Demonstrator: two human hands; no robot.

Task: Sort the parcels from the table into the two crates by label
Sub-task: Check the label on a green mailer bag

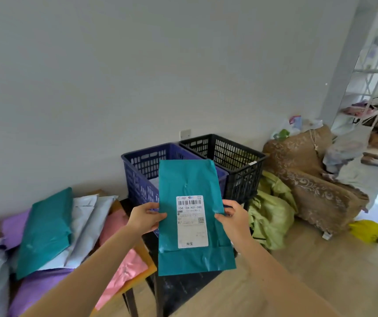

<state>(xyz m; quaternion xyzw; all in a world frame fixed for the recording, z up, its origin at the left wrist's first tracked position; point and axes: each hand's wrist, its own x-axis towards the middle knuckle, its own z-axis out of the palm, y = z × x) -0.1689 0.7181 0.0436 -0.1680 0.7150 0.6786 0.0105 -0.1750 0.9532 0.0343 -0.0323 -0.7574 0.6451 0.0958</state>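
Both hands hold one teal parcel (192, 179) upright in the air, in front of the two crates: the left hand (145, 217) pinches its left edge with the thumb on the front face, and the right hand (231, 216) is closed on the right edge the same way. A white shipping label (192, 221) faces the person, with a barcode and the code 104-104-H21-080 under it; the smaller print is too fine to read. Behind the parcel stands a blue crate (137, 175), and touching its right side a black crate (236, 161), both against the wall. To the left, the worktop (149, 264) carries a heap of other parcels: another teal one (46, 229) lying on top of white (85, 216), purple (37, 287) and pink ones (124, 268). Pale green bags (270, 216) lie crumpled on the wooden floor beside the black crate, next to a brown patterned armchair (306, 177).
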